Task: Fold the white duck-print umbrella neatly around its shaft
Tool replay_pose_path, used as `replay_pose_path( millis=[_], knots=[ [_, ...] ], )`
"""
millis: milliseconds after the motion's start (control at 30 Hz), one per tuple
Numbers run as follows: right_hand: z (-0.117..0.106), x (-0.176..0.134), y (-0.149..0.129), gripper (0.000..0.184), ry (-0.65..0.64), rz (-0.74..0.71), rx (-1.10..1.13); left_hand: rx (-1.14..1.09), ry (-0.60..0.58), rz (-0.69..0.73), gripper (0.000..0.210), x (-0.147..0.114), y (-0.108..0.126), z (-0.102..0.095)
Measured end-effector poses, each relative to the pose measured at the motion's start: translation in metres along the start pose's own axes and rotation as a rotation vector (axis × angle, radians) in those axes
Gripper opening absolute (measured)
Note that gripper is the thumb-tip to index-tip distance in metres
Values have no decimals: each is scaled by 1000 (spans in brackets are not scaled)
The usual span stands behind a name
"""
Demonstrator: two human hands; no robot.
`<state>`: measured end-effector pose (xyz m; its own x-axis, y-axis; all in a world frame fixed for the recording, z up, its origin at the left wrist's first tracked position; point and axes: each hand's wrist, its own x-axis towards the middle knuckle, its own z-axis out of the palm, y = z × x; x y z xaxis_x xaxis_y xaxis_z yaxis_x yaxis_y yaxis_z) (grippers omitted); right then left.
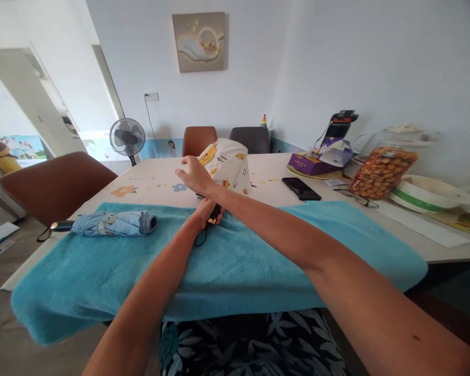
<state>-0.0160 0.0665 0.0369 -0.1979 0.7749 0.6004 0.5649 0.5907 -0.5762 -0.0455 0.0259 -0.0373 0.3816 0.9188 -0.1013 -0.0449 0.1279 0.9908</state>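
A white umbrella [235,163] with yellow bear prints stands loosely folded over the table, its canopy bunched and pointing away from me. My left hand [210,211] is closed around its dark handle, and a black wrist loop hangs below. My right hand [196,176] crosses over the left forearm to the canopy's left side. Its fingers look apart and curved, with no fabric visibly pinched between them; part of the palm is hidden. To the left, a rolled light-blue umbrella [112,223] with a dark handle lies on the turquoise towel [250,266].
On the right of the white table [156,180] are a black phone [301,188], glasses [358,197], a purple box [309,163], a large snack jar [387,164] and a white-green bowl [431,193]. Chairs [58,183] and a fan [127,137] stand beyond the table's edges.
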Motion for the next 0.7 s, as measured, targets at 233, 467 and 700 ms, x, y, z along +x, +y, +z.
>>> replay_pose_path(
  millis=[233,467,700],
  knots=[
    [-41,-24,20,26,178,-51,2,-84,-117,-35,49,-1,4,3],
    [-99,-45,106,18,632,459,116,-360,-254,-150,62,1,12,-2],
    [-87,-69,114,24,434,524,231,-607,-324,-162,62,-2,21,-12]
  ],
)
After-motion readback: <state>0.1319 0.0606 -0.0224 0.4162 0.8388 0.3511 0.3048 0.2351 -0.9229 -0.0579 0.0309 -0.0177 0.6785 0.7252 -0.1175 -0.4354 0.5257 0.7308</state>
